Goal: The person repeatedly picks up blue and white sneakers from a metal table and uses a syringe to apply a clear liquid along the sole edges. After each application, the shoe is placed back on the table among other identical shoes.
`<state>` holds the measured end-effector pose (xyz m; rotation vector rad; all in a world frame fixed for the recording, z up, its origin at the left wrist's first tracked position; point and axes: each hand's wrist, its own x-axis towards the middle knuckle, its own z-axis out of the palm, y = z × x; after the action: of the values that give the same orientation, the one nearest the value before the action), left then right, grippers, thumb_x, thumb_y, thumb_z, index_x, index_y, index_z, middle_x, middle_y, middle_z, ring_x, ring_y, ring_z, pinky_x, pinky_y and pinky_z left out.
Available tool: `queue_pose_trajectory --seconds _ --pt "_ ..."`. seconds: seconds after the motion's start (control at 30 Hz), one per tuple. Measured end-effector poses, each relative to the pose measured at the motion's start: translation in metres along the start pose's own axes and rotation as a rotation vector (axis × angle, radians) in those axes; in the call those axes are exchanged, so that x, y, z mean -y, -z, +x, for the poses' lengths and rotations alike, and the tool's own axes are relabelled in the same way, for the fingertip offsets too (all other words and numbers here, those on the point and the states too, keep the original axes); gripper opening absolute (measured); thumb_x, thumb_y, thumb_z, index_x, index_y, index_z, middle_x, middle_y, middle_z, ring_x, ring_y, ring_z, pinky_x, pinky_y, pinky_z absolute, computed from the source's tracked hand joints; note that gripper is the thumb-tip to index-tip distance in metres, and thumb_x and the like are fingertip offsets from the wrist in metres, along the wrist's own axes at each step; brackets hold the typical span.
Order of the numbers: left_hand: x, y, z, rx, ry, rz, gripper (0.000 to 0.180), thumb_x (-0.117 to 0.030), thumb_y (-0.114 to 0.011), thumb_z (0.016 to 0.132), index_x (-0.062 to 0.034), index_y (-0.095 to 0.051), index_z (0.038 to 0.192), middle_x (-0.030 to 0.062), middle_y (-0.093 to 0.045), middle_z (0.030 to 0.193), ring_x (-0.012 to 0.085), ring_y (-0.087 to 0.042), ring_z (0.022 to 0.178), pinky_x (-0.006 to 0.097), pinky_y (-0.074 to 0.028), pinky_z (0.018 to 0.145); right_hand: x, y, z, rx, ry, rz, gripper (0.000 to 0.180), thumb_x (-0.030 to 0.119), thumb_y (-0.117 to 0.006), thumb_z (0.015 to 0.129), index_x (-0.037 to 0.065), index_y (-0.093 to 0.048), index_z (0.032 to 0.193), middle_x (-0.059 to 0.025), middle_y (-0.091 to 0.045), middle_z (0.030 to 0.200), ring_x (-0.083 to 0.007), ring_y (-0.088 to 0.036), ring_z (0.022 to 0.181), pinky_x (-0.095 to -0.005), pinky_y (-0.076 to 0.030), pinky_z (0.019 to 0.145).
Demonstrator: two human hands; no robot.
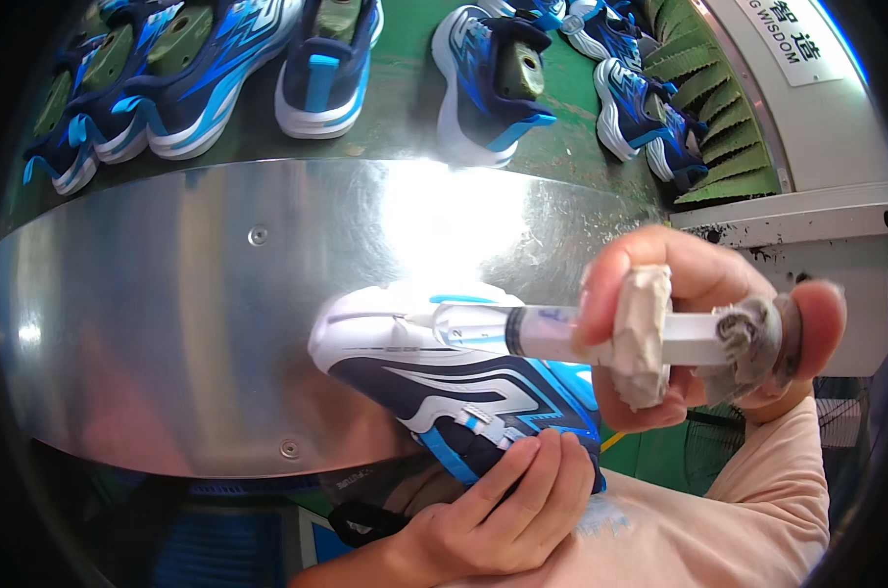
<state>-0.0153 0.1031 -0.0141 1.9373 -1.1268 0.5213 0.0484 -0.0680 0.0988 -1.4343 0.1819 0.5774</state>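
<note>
A blue, navy and white running shoe (444,387) lies tilted on its side over the front edge of the metal plate, with its white sole turned upward and away from me. My left hand (507,514) is closed on the shoe near its laces and opening. In my right hand (713,274) is a clear plastic syringe (561,328), held level with its tip pointing left at the sole's edge. Whether the tip touches the sole, I cannot tell. Cream-coloured wrapping (643,338) surrounds the syringe's flange, and grey wrapping (747,338) covers its plunger end.
The shiny metal plate (169,323) stretches across in front of me, with screws set in it. Beyond it, several similar shoes (331,73) with dark green lasts stand on a green conveyor belt (395,118). Overlapping green slats (708,108) and a white machine panel (816,127) border the right.
</note>
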Motion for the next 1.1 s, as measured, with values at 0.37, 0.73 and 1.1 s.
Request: queue_pose_trajectory --seconds 0.37,0.73,1.1 --pt "-0.013 -0.001 0.014 0.096 0.056 0.078 0.014 -0.010 -0.059 0.081 -0.0081 -0.069 0.091 0.0063 -0.065 0.101 0.0233 -0.062 0.096 0.036 -0.050 0.086 -0.045 0.036 -0.069 0.053 -0.088 0.319 0.115 0.079 -0.057 0.061 -0.005 -0.031 0.136 -0.0098 -0.048 0.115 -0.0131 -0.050 0.098 -0.0231 -0.042 0.079" --pt "-0.028 -0.003 -0.004 0.279 0.023 0.327 0.019 -0.017 -0.066 0.082 -0.0158 -0.067 0.102 0.0019 -0.065 0.109 0.0226 -0.056 0.112 0.041 -0.044 0.100 -0.108 0.046 -0.119 0.170 0.211 0.549 0.106 0.065 -0.063 0.076 -0.013 -0.023 0.136 -0.0130 -0.047 0.118 -0.0125 -0.050 0.097 -0.0242 -0.042 0.081" --pt "-0.029 0.000 0.027 0.461 -0.008 0.365 0.030 -0.019 -0.056 0.082 0.0004 -0.059 0.105 0.0165 -0.062 0.110 0.0402 -0.057 0.106 0.058 -0.045 0.093 -0.150 0.093 -0.137 0.291 0.235 0.845 0.110 0.066 -0.069 0.070 -0.012 -0.026 0.134 -0.0123 -0.050 0.106 -0.0107 -0.049 0.085 -0.0214 -0.040 0.070"
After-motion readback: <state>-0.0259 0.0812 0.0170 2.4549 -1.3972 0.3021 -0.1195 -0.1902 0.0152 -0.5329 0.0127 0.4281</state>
